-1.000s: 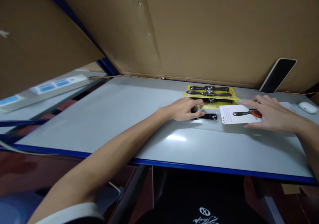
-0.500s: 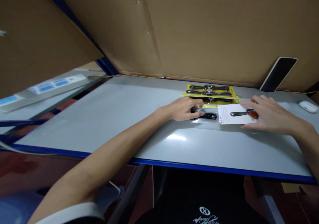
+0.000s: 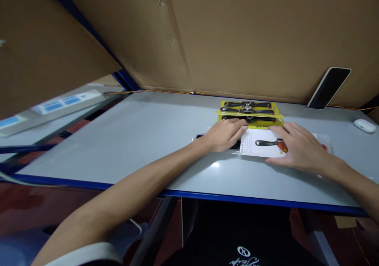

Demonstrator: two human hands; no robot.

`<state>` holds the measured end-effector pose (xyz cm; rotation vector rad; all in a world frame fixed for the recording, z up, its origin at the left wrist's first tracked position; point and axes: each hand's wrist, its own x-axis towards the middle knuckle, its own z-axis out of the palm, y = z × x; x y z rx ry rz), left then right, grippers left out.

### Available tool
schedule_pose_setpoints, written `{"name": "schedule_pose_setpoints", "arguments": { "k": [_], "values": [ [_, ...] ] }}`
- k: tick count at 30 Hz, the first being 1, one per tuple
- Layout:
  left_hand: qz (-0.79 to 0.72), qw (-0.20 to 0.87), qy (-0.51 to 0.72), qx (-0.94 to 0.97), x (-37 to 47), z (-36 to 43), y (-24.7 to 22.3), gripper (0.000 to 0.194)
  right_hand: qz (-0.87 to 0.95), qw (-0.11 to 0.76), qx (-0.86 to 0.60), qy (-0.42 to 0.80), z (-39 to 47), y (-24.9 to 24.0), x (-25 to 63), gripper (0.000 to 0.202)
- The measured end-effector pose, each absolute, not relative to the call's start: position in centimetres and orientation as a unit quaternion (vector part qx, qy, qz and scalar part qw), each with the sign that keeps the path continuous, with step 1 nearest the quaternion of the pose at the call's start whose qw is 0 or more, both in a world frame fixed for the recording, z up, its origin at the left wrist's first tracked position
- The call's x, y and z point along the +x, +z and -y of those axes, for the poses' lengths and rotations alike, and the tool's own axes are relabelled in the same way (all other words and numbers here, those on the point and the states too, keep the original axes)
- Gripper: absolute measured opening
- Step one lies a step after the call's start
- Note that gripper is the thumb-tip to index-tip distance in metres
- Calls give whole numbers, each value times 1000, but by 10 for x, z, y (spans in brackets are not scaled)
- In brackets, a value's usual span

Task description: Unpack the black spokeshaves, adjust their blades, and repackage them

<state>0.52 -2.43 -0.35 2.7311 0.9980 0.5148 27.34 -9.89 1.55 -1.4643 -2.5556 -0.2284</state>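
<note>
My right hand (image 3: 300,147) grips a white printed card (image 3: 248,143) from its right side, thumb at the near edge and fingers at the far edge. A dark-handled tool is pictured on it. Beside the card's left end, my left hand (image 3: 225,135) curls over a clear plastic pack with a black tool (image 3: 235,144) in it, mostly hidden under the fingers and the card. Part of clear plastic (image 3: 327,141) shows beyond my right hand. Just behind both hands lie several yellow-backed packs of black spokeshaves (image 3: 248,110), overlapping one another.
A phone (image 3: 329,88) leans against the brown back panel (image 3: 251,41) at the right. Near it lies a small white rounded case (image 3: 364,126). The grey tabletop (image 3: 124,139) has a blue front edge. A white power strip (image 3: 65,102) sits on another surface at the left.
My right hand has moved left and slightly nearer with the card, bringing it against my left hand and over part of the black tool. My left fingers have closed down more.
</note>
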Motion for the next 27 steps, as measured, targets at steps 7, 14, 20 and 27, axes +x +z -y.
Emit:
{"name": "schedule_pose_setpoints", "arguments": {
  "k": [7, 14, 20, 27],
  "values": [
    [-283, 100, 308, 903, 17, 37, -6, 50, 876, 94, -471, -49, 106, 12, 262, 66],
    [-323, 0, 230, 918, -4, 10, 1, 50, 880, 39, -474, 9, 84, 25, 301, 77],
    [-293, 112, 149, 938, -16, -8, 5, 36, 832, -61, -547, -66, 63, 35, 361, 72],
    [-273, 219, 156, 924, -24, -14, 5, 33, 802, -27, -596, -29, 53, 33, 392, 61]
  ]
}}
